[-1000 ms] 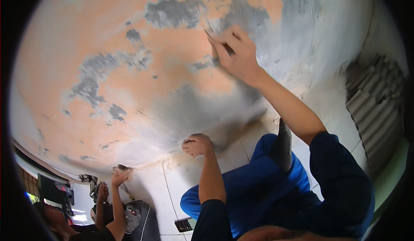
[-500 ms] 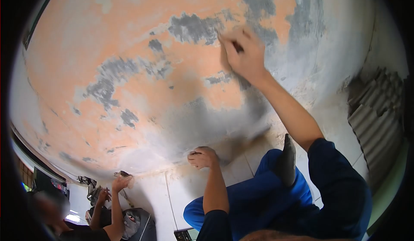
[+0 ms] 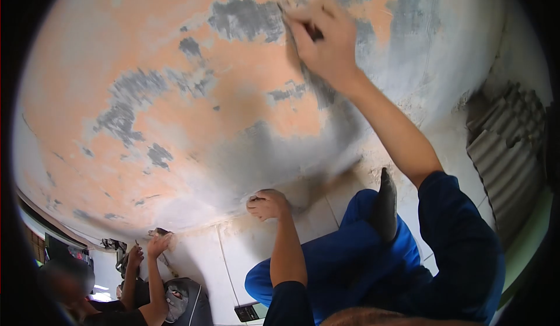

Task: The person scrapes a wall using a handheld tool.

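Note:
Against the upper part of the patchy wall, orange with grey and whitish areas, my right hand is pinched closed. A thin edge seems to show at its fingertips, but blur hides what it is. It lies just right of a dark grey patch. Lower down, my left hand rests at the foot of the wall, its fingers curled; whatever is under them is hidden.
A co-worker at lower left has one hand near the wall base beside a small dark tool. Corrugated sheets lean at right. A dark bag and a small dark device are on the white tiled floor.
The view has shifted, so the wall sits slightly further up and left. My right hand has moved up along the wall. My left hand stays at the wall's foot.

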`<state>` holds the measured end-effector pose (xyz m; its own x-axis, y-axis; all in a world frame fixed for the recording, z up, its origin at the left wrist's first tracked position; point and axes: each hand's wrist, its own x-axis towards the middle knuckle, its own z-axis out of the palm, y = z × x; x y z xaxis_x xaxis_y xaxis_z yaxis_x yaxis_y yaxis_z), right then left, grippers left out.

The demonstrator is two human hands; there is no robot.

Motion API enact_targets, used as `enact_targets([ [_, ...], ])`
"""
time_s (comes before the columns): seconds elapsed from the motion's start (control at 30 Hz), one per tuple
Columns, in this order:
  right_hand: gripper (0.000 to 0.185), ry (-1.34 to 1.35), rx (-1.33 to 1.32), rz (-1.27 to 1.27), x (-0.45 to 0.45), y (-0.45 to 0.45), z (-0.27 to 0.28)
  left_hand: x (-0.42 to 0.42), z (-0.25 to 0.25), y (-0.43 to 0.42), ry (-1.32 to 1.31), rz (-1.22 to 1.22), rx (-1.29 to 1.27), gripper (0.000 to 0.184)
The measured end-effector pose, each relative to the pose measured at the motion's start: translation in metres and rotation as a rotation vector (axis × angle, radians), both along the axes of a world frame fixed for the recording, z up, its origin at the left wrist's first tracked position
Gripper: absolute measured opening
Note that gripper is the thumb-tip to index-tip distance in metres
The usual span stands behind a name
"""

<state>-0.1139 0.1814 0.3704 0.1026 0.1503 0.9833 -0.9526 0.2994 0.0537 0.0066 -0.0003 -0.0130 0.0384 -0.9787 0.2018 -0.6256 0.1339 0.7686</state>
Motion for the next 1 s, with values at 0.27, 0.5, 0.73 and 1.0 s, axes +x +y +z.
enact_targets([
  [0.27,0.011,-0.063,0.041,-0.034,0.004,0.003,0.000,-0.004,-0.006,-0.005,0.041,0.009,-0.050,0.041],
  [0.5,0.019,-0.215,0.203,0.023,0.025,0.021,-0.149,0.003,0.010,0.005,0.065,-0.024,0.027,0.042],
  [0.73,0.010,-0.839,-0.089,0.266,0.089,0.046,-0.279,0.004,-0.003,-0.001,0.089,0.010,-0.054,0.041],
  [1.0,0.018,-1.098,-0.028,0.287,0.096,0.047,-0.340,0.017,-0.016,-0.009,0.138,-0.146,-0.133,0.045],
])
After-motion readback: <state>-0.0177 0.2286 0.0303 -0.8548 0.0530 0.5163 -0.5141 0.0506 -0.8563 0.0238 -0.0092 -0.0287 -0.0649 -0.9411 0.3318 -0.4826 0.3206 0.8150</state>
